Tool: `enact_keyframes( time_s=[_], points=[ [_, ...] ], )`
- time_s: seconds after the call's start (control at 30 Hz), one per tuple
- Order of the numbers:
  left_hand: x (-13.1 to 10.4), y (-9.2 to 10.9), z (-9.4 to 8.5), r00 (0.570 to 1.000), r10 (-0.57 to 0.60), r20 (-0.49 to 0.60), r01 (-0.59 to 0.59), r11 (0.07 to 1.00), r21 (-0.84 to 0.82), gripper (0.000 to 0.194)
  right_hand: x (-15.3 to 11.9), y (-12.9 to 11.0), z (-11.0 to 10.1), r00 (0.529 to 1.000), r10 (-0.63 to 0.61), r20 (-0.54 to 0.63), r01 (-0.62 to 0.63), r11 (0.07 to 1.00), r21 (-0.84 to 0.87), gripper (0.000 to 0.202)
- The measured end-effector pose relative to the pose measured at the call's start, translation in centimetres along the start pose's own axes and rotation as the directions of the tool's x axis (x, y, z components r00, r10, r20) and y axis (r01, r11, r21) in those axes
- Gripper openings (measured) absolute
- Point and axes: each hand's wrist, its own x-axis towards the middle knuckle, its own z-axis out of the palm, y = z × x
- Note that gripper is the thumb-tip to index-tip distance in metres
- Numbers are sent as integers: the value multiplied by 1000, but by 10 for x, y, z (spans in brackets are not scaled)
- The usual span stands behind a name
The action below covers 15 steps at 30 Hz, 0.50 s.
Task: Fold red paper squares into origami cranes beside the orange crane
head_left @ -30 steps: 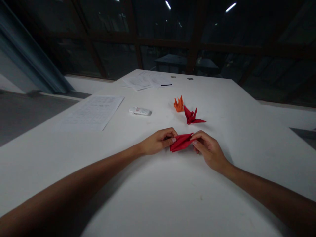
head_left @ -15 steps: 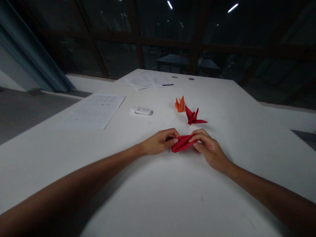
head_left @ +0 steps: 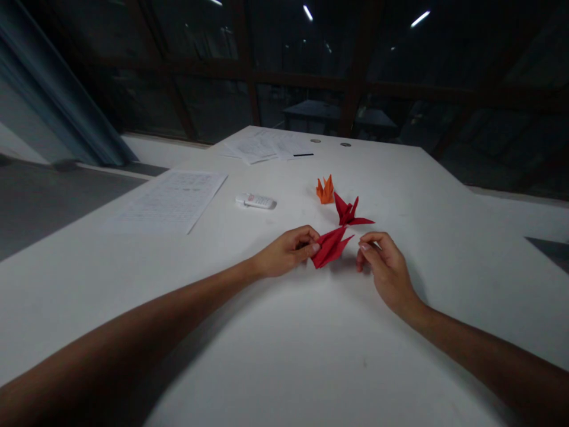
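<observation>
My left hand point(head_left: 293, 251) is closed on a folded red paper piece point(head_left: 329, 248), its thumb on top near the left end. Two pointed flaps of the piece reach up and to the right. To the right, my right hand point(head_left: 387, 267) is apart from the paper. Its thumb and index fingertips come together in a loose pinch with nothing visible in them, the lower fingers curled beneath. Just behind the held piece stands a red paper crane point(head_left: 348, 212), nearly meeting its upper tip in the view. Beyond it is an orange paper crane point(head_left: 325, 190).
On the white table point(head_left: 275, 344) a white bottle-like item point(head_left: 256, 201) lies left of the cranes. A printed sheet point(head_left: 178, 198) is at the left edge, with more papers point(head_left: 271, 144) and a dark pen-like stick point(head_left: 303, 155) farther back. Two small round discs are near the far edge.
My right hand has let go of the red paper and drawn slightly right. The piece, still in my left hand, has tilted up and its right-hand flaps now show.
</observation>
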Motion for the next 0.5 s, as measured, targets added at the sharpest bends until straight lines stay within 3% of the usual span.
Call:
enact_keyframes(
  time_s=[0.1, 0.27, 0.5],
  points=[
    [1, -2, 1, 999, -8, -38, 6, 999, -44, 35, -3, -1, 5, 991, 65, 113, -68, 997, 21, 27],
    [0, -3, 8, 995, -19, -94, 15, 999, -44, 36, -9, -10, 18, 952, 58, 300, -34, 996, -86, 35],
    [-6, 3, 19, 1000, 15, -14, -17, 993, -114, 35, -9, -6, 17, 957, 120, 265, -131, 991, 27, 30]
  ],
)
